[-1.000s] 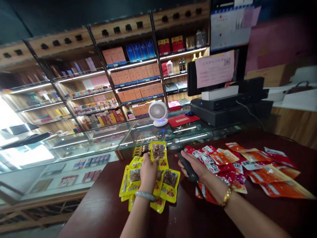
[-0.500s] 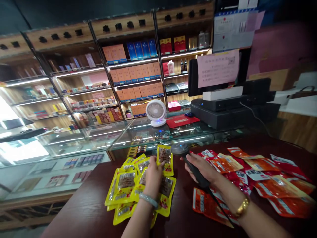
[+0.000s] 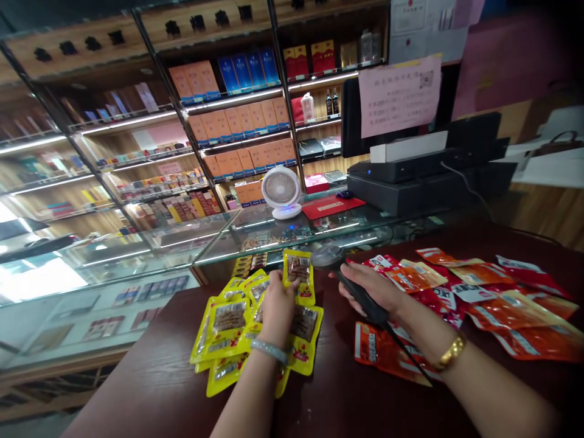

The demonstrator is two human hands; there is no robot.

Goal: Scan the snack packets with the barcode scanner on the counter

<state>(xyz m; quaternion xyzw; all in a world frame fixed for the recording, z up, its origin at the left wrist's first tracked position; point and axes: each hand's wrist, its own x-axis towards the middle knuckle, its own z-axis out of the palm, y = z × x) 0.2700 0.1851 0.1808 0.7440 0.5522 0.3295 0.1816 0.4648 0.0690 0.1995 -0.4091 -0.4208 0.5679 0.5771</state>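
Observation:
My right hand [image 3: 371,289] is wrapped round the handle of a black barcode scanner [image 3: 360,295]; its head points left, towards the yellow packets, and its cable trails down to the right. My left hand [image 3: 279,307], with a pale bangle at the wrist, is closed on the lower left edge of a yellow snack packet [image 3: 299,275] raised just in front of the scanner. Beneath that hand lies an overlapping pile of similar yellow packets [image 3: 228,322] with brown contents. An orange-red packet [image 3: 387,353] lies below my right hand.
More red and orange packets [image 3: 515,310] spread over the right of the dark table [image 3: 150,365]. Beyond the table runs a glass counter [image 3: 219,240] bearing a white fan [image 3: 281,190], a red mat [image 3: 333,207] and a monitor [image 3: 353,118]. Stocked shelves [image 3: 237,146] stand behind.
The view has tilted slightly down and shifted, so the shelves sit higher and further left. Both hands keep their holds on the packet and scanner, with little movement between them.

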